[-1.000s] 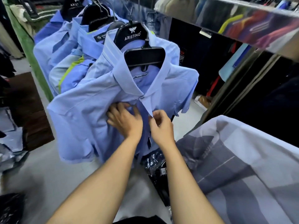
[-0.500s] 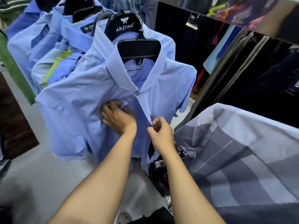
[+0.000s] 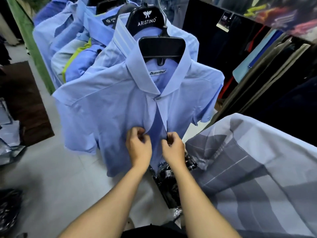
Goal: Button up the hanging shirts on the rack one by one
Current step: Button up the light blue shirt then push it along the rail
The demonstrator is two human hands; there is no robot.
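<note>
Both hands have dropped lower down the front of the light blue shirt [image 3: 106, 107] since a second ago, from just under the collar to about mid-chest. Both forearms reach up from the near edge, roughly parallel, wrists bent slightly inward. The left hand [image 3: 139, 146] has its fingers curled, pinching the left edge of the shirt's front opening. The right hand [image 3: 173, 148], just beside it but not touching, pinches the right edge, where a narrow dark gap shows above the knuckles. The top button at the collar is fastened. The shirt hangs facing the camera on a black hanger [image 3: 162, 46], nearest in a row of blue shirts [image 3: 68, 36] that runs far-left. A grey striped cloth [image 3: 253, 169] lies at near right.
</note>
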